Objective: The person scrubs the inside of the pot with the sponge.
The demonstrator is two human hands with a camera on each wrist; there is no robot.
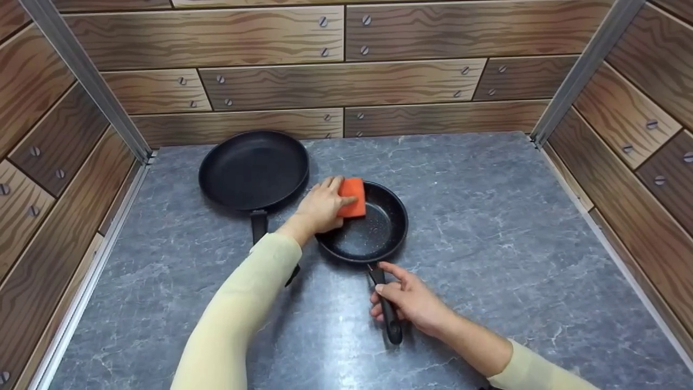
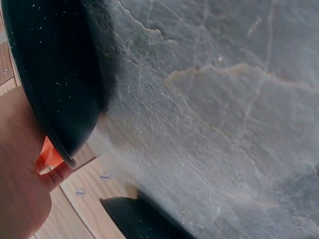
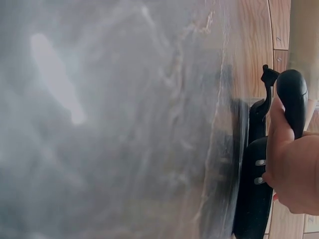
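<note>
In the head view, my left hand (image 1: 322,205) holds an orange cloth (image 1: 354,196) against the inside left wall of a small black speckled frying pan (image 1: 368,233). One finger lies across the cloth. My right hand (image 1: 414,300) grips that pan's black handle (image 1: 391,319), thumb on top and fingers beneath. The left wrist view shows my left hand (image 2: 20,169) beside the frying pan (image 2: 55,74), with a bit of orange cloth (image 2: 49,154) behind the rim. In the right wrist view my right hand (image 3: 294,169) is around the handle (image 3: 293,99).
A larger black frying pan (image 1: 254,170) lies at the back left, its handle (image 1: 259,225) pointing toward me and partly hidden by my left sleeve. The grey marbled tabletop (image 1: 487,216) is bounded by wood-patterned walls (image 1: 270,38) with metal corner posts.
</note>
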